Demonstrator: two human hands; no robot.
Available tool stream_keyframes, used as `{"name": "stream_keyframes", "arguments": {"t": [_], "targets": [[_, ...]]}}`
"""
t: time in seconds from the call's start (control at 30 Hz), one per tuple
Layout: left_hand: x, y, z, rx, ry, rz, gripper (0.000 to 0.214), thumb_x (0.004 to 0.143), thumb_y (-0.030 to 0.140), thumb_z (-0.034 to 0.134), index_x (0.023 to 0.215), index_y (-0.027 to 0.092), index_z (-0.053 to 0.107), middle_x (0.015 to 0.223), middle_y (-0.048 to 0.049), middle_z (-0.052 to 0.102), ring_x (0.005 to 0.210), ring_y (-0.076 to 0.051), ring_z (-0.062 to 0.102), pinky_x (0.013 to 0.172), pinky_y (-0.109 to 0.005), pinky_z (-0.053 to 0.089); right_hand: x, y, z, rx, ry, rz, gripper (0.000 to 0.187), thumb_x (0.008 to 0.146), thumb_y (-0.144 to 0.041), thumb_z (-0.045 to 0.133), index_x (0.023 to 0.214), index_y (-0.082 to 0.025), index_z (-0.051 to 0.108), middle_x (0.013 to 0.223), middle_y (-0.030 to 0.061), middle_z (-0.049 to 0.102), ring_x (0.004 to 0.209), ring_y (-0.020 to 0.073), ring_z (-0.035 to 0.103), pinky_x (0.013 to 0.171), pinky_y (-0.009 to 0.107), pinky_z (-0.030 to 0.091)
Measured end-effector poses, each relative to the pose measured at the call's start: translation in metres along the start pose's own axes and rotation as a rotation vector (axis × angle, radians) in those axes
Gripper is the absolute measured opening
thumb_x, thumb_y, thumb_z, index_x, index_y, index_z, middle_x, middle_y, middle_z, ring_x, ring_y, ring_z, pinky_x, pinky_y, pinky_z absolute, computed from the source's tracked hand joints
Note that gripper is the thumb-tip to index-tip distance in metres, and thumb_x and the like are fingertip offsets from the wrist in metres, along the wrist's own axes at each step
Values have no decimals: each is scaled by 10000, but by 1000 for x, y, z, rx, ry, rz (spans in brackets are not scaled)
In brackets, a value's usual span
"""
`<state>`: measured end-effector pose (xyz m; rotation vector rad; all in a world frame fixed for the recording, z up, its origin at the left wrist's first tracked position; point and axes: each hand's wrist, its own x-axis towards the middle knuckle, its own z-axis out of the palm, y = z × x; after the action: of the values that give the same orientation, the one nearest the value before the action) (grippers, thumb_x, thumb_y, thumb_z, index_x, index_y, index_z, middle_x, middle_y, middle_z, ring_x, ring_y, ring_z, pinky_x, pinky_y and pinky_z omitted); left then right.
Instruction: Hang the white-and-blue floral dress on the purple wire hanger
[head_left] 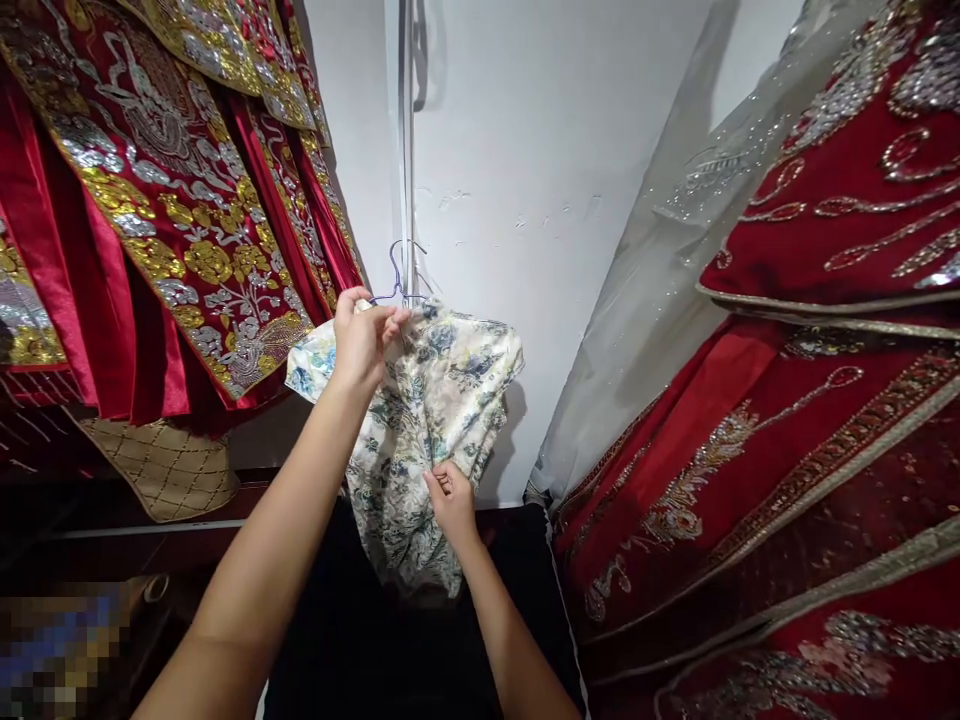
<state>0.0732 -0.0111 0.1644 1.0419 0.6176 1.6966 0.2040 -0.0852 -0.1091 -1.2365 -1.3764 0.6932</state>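
Gripping floral garment [420, 420]: left hand [364, 335] near hanger [397, 275], right hand [450, 500] pinching fabric, apparently midway.

Two hands are in view: the left hand [365, 338] up at the top of one floral dress [427, 430], the right hand [451, 500] lower on its front. One wire hanger [400, 280] carries that dress, on one white strip [406, 150] running down the far wall.

On the left hang at least three red garments with gold and silver embroidery [172, 200]; the overlap hides an exact number. Below them lies one tan quilted piece [161, 465].

On the right there are at least two red beaded garments [810, 420] and one sheer grey veil [660, 300].
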Motion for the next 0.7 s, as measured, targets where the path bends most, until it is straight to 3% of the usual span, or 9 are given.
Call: {"name": "stream_keyframes", "arguments": {"t": [0.13,0.2,0.3,0.37,0.43,0.5,0.57,0.7], "targets": [[-10,-4,-4,124,-169,103,348,739,103,591,989,240,393,691,32,637,529,-92,596,485,-169,414,28,-42,-21,-49,-199,-81,285,865,-527,562,855,-242,572,722,23,592,648,197,546,587,314,434],[-19,-11,-11,184,-235,155,345,766,123,565,1039,242,391,701,31,633,519,-101,581,495,-198,426,55,-83,-36,-30,-194,-172,329,925,-505,494,1098,-241,584,809,38,643,669,193,564,592,310,437],[-29,-20,-18,264,-302,239,326,802,139,523,1069,246,370,698,41,611,518,-99,548,518,-211,418,104,-148,-53,-70,-96,-409,490,978,-470,418,1426,-272,401,849,36,653,682,194,564,608,312,428],[-33,-23,-20,339,-313,288,306,820,154,516,1068,251,365,700,50,593,512,-89,511,523,-204,397,134,-180,-59,-215,-117,-551,410,991,-410,407,1373,-280,480,895,37,667,701,191,568,644,312,413],[-36,-25,-22,421,-276,321,287,835,180,524,1060,257,364,707,54,580,513,-82,489,524,-195,375,155,-197,-61,-397,-176,-680,281,982,-364,435,1162,-250,618,915,40,679,751,197,580,676,307,390],[-37,-27,-24,464,-224,329,271,843,203,530,1045,261,359,702,57,571,518,-81,489,526,-189,361,165,-203,-61,-543,-236,-773,225,972,-335,452,1006,-222,643,915,48,684,784,207,582,686,301,369],[-36,-31,-26,463,-206,315,268,844,213,527,1044,263,356,685,60,565,520,-85,503,531,-186,364,166,-202,-59,-607,-238,-820,215,972,-314,443,972,-209,630,922,61,681,802,213,579,688,297,357],[-29,-46,-35,506,-225,273,333,843,216,507,1147,263,380,638,62,566,499,-102,515,526,-194,376,161,-201,-55,-529,-150,-815,180,955,-277,450,927,-198,609,868,59,656,764,198,561,679,293,355]]}}
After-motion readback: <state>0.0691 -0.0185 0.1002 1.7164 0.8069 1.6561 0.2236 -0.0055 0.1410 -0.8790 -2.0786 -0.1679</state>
